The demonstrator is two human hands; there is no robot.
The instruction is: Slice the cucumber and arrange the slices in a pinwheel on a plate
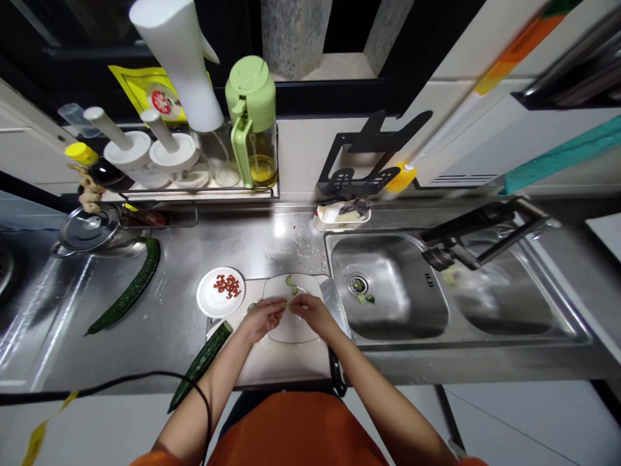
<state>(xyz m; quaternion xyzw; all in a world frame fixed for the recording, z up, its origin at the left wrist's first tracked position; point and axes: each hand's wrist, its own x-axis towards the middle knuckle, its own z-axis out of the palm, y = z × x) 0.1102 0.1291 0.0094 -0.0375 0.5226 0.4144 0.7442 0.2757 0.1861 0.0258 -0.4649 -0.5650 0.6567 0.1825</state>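
My left hand (264,318) and my right hand (311,309) meet fingertip to fingertip above a white squarish plate (295,333). Between them is a small, thin pale-green piece, apparently a cucumber slice (288,305), partly hidden by the fingers. Curled cucumber slices (291,283) lie on the plate's far part. Beneath the plate is a pale cutting board (284,366). A cut cucumber (206,356) rests left of the board, close to my left forearm. At the board's right edge lies a knife (336,371), its black handle towards me. Beyond my left hand stands a white round plate (206,294) with small red pieces.
A whole cucumber (127,294) lies on the steel counter at left, near a lidded pot (90,226). To the right is a double sink (388,336) with scraps at the drain and a black faucet (466,233). A seasoning rack (204,193) spans the back; a black cable (145,374) crosses my left forearm.
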